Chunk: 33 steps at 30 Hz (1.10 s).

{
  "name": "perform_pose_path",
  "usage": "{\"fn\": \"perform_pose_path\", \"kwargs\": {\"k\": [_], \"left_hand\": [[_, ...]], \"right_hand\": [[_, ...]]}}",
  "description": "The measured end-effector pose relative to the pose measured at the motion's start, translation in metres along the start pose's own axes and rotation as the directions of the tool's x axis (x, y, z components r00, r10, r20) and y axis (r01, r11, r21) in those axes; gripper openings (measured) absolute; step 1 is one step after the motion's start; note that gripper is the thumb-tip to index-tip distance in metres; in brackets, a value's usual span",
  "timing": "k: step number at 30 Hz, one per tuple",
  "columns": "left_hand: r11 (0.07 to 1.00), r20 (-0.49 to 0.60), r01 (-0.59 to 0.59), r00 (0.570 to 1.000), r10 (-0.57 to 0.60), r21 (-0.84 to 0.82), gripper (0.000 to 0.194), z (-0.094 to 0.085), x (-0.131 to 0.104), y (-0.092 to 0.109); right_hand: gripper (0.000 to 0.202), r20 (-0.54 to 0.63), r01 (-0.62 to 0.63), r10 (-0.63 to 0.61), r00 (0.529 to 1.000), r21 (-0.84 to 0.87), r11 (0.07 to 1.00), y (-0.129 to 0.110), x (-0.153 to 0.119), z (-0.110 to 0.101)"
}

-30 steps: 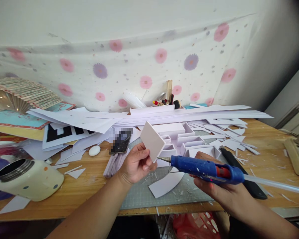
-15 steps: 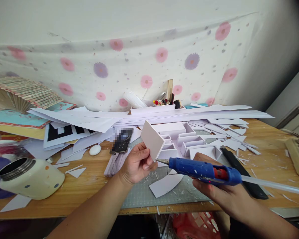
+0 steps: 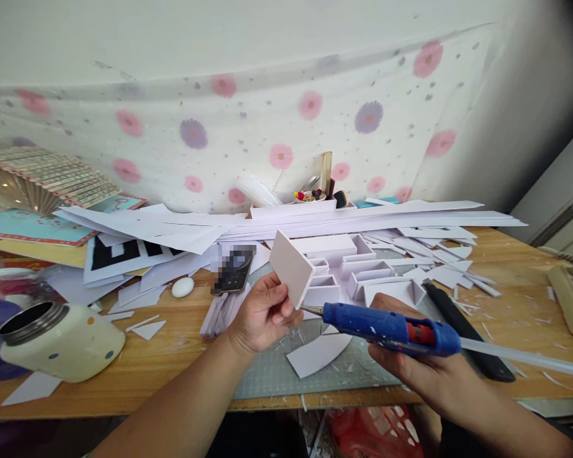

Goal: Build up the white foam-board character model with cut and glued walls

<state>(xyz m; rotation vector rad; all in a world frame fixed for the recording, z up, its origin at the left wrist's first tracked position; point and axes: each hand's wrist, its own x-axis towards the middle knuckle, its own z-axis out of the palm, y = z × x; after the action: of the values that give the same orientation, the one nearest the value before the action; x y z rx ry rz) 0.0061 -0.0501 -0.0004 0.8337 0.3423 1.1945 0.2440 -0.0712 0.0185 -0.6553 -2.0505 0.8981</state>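
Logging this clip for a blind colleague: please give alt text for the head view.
The right hand aims a blue glue gun at the lower edge of a white foam-board piece pinched in the left hand, above a cutting mat littered with white offcuts.

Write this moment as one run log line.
left hand: holds white card | right hand: holds glue gun | nozzle at card edge

Jar (image 3: 60,340) left of mat (image 3: 310,366), phone (image 3: 232,269) behind.

A white foam-board rectangle (image 3: 291,268) is held tilted, the blue glue gun's (image 3: 390,327) metal nozzle at its lower edge.
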Motion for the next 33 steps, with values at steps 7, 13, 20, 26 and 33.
{"fn": "perform_pose_path", "kwargs": {"k": [7,13,20,26,33], "left_hand": [[0.994,-0.011,0.037,0.999,-0.036,0.105,0.018,-0.008,0.0,0.002],[0.873,-0.141,0.097,0.989,-0.032,0.478,0.026,-0.015,-0.001,0.027],[0.349,-0.083,-0.005,0.968,0.237,0.937,0.021,-0.016,0.006,0.033],[0.053,-0.147,0.138,0.949,0.279,0.989,0.012,0.004,0.01,0.029],[-0.259,-0.054,0.098,0.983,0.174,0.961,0.012,0.02,0.016,0.026]], "right_hand": [[0.015,-0.127,-0.074,0.072,0.989,-0.011,0.997,0.006,-0.004,-0.004],[0.018,-0.424,-0.292,0.317,0.848,0.124,0.948,0.031,-0.021,-0.023],[0.016,-0.505,-0.305,0.317,0.803,0.11,0.946,0.032,-0.025,-0.036],[0.014,-0.434,-0.17,0.117,0.893,-0.085,0.982,0.027,-0.023,-0.043],[0.019,-0.373,-0.087,0.031,0.927,-0.135,0.987,0.023,-0.022,-0.048]]}}
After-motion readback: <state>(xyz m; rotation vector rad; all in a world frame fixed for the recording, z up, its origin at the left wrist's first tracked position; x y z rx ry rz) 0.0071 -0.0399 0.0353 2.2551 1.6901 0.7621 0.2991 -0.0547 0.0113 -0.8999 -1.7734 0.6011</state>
